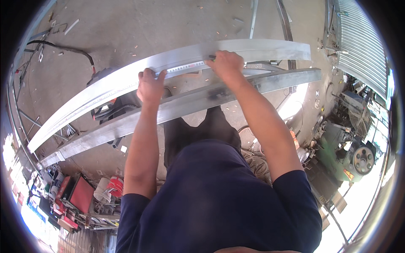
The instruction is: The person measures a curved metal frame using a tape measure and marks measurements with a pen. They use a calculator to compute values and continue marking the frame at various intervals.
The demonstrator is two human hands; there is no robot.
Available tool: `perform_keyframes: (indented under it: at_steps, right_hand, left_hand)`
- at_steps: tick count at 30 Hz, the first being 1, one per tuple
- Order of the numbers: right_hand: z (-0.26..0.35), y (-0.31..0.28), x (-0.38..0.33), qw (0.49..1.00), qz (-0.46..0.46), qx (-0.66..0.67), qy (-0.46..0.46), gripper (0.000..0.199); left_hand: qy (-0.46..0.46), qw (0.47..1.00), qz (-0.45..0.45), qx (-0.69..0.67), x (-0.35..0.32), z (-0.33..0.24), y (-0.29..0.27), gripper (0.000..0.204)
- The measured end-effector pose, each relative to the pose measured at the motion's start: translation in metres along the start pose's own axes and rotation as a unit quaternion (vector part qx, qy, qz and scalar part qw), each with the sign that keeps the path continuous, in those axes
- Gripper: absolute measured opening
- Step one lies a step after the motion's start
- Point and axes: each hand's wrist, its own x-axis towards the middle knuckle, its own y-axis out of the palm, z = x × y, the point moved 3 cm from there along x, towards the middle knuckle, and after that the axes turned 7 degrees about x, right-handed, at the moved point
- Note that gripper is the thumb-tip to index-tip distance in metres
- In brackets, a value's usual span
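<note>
I am pinning the ruler [185, 67] on the upper steel bar [261, 48] with my left hand [150, 86] closed, right hand [226, 64] closed gripping a marker [212, 57]; either slipping could be skewing the mark

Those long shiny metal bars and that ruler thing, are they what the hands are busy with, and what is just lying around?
In use:
- long silver metal bar, far one
- white measuring tape laid on it
- left hand, pressing the tape
- right hand, with a dark pen-like tip

Lying about:
- second grey metal bar, nearer
- black cable
- green machine
- red box
</note>
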Motion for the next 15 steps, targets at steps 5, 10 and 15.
perform_keyframes:
  at_steps: [5,10,15]
  right_hand:
    - [-0.036,-0.007,0.011,0.999,0.015,0.019,-0.046,0.052]
    - [-0.178,-0.040,0.018,1.000,-0.006,0.019,-0.004,0.054]
    - [-0.338,-0.096,0.021,0.994,-0.038,-0.054,0.088,0.059]
  left_hand:
    - [0.009,0.999,-0.033,0.019,0.003,0.010,0.017,0.054]
    - [0.052,0.997,-0.043,0.041,0.011,0.018,0.029,0.057]
    - [0.038,0.997,-0.064,0.027,0.017,0.031,0.039,0.050]
